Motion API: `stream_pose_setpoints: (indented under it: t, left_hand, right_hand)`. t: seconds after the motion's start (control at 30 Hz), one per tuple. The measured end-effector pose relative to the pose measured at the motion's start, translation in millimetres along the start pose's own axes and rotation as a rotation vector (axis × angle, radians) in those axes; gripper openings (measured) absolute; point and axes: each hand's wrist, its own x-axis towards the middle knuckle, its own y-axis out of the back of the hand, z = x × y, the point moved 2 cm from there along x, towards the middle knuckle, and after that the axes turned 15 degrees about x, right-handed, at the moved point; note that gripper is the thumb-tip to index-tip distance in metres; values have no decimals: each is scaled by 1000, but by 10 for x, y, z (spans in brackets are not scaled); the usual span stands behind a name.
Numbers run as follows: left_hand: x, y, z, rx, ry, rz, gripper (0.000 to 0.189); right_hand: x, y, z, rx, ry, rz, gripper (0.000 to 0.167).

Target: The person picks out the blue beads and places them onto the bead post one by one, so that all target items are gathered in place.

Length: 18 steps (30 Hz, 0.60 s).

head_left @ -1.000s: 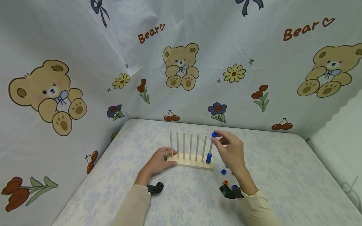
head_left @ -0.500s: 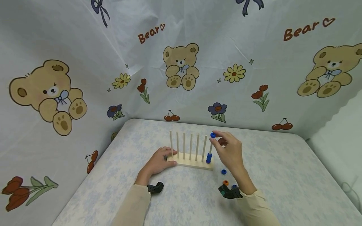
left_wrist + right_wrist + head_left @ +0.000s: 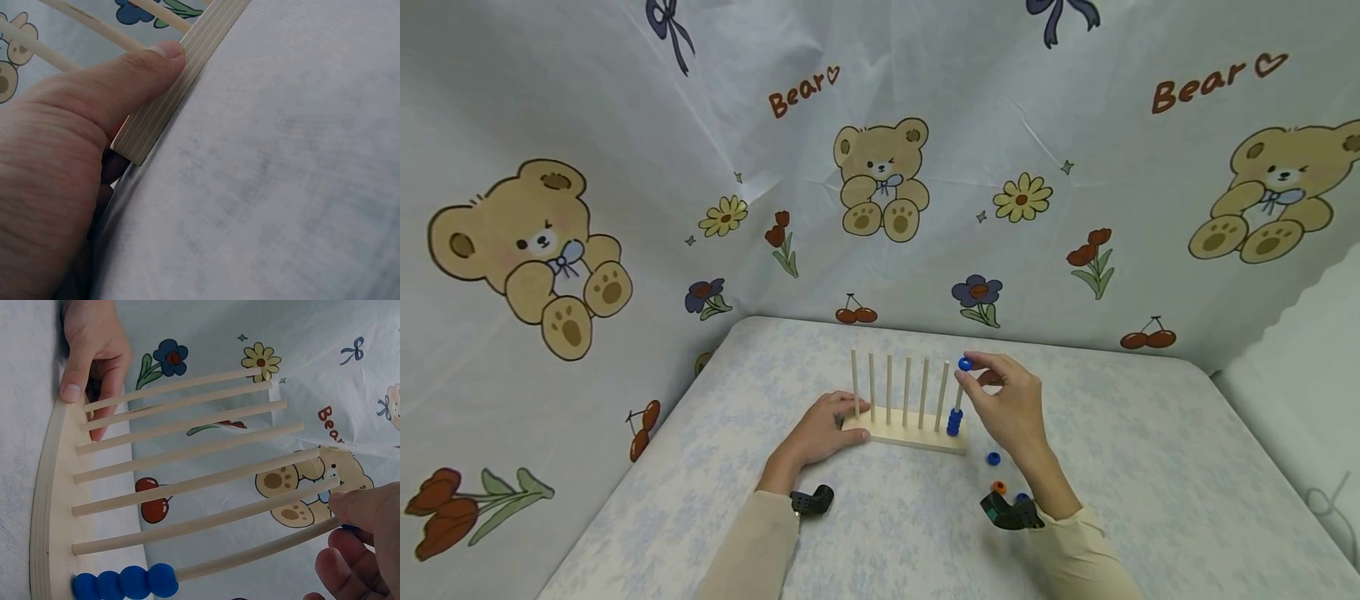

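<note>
A pale wooden bead rack (image 3: pixel 904 432) with several upright pegs stands on the table. My left hand (image 3: pixel 815 429) grips its left end, thumb (image 3: pixel 153 72) pressed on the front edge and fingers behind it. At the top of the rightmost peg, my right hand (image 3: pixel 1013 407) pinches a blue bead (image 3: pixel 966 364) between thumb and forefinger. The peg's tip meets this bead; whether it has entered the hole is hidden by the fingers. Several blue beads (image 3: pixel 134 582) are stacked at the foot of that peg. The other pegs are bare.
Near the right forearm lie a loose blue bead (image 3: pixel 993 458), an orange bead (image 3: pixel 998 487) and another blue bead (image 3: pixel 1022 497), partly covered by the wrist camera. A patterned cloth (image 3: pixel 745 125) hangs behind the table (image 3: pixel 895 525).
My right hand has shifted slightly left with the blue bead, bringing it over the rightmost peg. Loose beads beside the forearm are now covered by it. My left hand stays put.
</note>
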Motion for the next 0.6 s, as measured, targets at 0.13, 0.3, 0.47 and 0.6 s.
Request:
stream_pose_setpoints:
  t: [0.13, 0.3, 0.47, 0.6]
  left_hand:
    - [-5, 0, -5, -7, 1, 2, 48]
    - [-7, 2, 1, -8, -3, 3, 48]
    - [-1, -4, 0, 5, 1, -2, 48]
    - [2, -5, -5, 0, 2, -2, 47]
  right_hand:
    - [-7, -3, 16, 3, -11, -1, 29]
    - [-5, -7, 24, 3, -17, -2, 28]
    - [-8, 6, 10, -10, -36, -7, 27]
    - [-11, 11, 13, -17, -50, -13, 27]
